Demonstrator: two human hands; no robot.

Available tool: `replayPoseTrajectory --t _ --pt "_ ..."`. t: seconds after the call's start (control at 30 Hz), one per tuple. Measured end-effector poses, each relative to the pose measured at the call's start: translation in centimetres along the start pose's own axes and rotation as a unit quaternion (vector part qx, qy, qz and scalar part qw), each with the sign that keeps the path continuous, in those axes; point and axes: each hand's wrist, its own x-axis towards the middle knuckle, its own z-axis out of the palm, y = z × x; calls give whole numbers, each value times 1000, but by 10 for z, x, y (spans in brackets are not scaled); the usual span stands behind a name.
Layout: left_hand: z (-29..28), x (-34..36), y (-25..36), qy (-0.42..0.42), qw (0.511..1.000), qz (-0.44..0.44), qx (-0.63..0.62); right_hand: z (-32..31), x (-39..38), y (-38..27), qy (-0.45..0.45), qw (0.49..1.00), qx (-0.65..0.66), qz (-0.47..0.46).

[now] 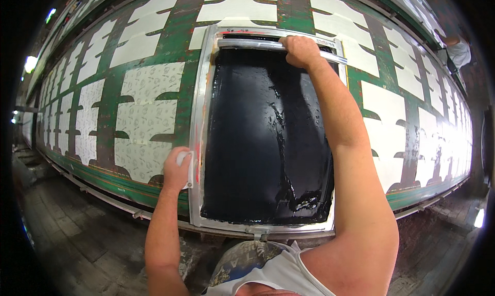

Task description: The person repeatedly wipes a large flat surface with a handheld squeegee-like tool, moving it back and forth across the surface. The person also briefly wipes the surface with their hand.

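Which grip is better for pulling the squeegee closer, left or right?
Probably the right grip: it holds the squeegee near the far end of the screen frame, while the left grip holds a side handle.

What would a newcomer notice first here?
Probably the glossy black screen in its metal frame, at centre. Next, the right hand gripping a metal squeegee across its far end, and the left hand on the frame's left-side handle. White panels line the green table both sides.
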Motion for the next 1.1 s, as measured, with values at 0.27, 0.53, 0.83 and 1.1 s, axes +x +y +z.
replayPoseTrajectory --t 0.27,0.53,0.83,1.1 --pt "0 -1 3 -2 1000 7 -15 -5 -90 -51 9 999 19 -47" --pt "2 1 -8 13 999 34 15 -10 -249 -144 17 997 61 -54" --pt "7 6 -21 22 998 63 13 -10 -412 -245 -30 997 76 -10" --pt "2 -2 -14 122 986 103 43 -11 -479 -291 28 996 87 -15"
